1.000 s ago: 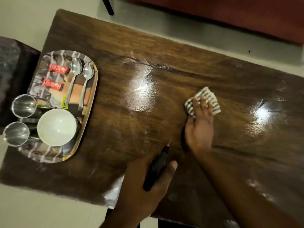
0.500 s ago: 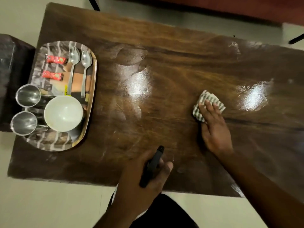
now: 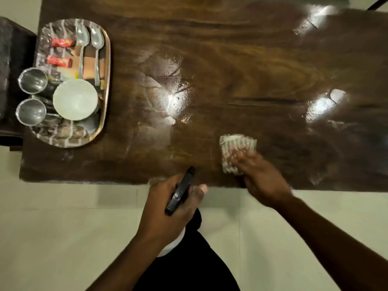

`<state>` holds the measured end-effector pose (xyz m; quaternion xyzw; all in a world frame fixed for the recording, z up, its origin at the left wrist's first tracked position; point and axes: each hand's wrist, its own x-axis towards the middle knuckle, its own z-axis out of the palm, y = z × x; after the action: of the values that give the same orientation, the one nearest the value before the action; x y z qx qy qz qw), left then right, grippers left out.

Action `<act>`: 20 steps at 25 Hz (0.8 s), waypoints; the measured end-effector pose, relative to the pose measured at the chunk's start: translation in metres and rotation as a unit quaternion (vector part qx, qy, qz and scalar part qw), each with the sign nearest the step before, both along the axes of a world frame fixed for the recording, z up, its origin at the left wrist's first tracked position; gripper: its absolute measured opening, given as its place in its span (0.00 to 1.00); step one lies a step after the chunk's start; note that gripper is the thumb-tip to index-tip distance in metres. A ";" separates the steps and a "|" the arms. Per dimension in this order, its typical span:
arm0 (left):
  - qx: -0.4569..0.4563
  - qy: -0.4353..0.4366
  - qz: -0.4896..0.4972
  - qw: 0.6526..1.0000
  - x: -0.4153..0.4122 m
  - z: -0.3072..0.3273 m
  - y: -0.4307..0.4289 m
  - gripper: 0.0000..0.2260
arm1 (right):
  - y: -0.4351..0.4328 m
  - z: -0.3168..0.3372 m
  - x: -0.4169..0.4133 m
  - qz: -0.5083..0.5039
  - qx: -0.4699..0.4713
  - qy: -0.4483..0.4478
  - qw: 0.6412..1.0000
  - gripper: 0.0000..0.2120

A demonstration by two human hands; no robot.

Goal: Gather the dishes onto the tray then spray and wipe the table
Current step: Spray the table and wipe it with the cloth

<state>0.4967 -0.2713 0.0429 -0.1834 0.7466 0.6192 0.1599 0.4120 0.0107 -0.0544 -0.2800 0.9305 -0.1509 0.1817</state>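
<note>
The right hand (image 3: pixel 262 177) reaches in from the lower right, palm down, fingers spread flat, pressing a striped cloth (image 3: pixel 235 152) onto the dark, glossy wood-grain worktop (image 3: pixel 231 70) near its front edge; both are blurred. The left hand (image 3: pixel 168 208) hangs at that edge, its grip wrapped around a slim black sprayer (image 3: pixel 180 192) tilted forward. At the worktop's left end a shiny oval metal tray (image 3: pixel 106 80) carries two spoons (image 3: pixel 88 51), two steel cups (image 3: pixel 31 97), a round white bowl (image 3: pixel 75 99) and two red packets (image 3: pixel 59 51).
</note>
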 end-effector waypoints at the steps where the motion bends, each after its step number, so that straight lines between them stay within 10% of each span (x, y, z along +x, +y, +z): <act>1: 0.002 -0.009 -0.009 1.000 0.011 0.000 0.003 0.18 | 0.020 0.005 0.004 -0.104 -0.002 0.006 0.995 0.28; 7: 0.004 -0.040 0.003 0.999 0.058 0.000 0.015 0.17 | -0.061 0.002 0.058 -0.518 -0.050 0.023 0.853 0.31; 12: -0.058 -0.021 0.001 0.998 0.072 -0.003 0.013 0.19 | -0.127 -0.006 0.108 -0.152 -0.041 -0.014 0.988 0.33; 15: -0.032 -0.032 0.008 0.999 0.077 -0.002 0.008 0.18 | -0.059 -0.009 0.087 0.017 -0.010 0.013 1.000 0.32; 20: 0.028 -0.016 0.063 0.997 0.092 -0.005 -0.006 0.13 | -0.032 -0.006 0.088 -0.349 -0.026 0.038 0.936 0.31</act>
<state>0.5883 -0.2776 0.0378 -0.2355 0.7133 0.6457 0.1374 0.4995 -0.0214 -0.0607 0.0524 0.9716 -0.2185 0.0749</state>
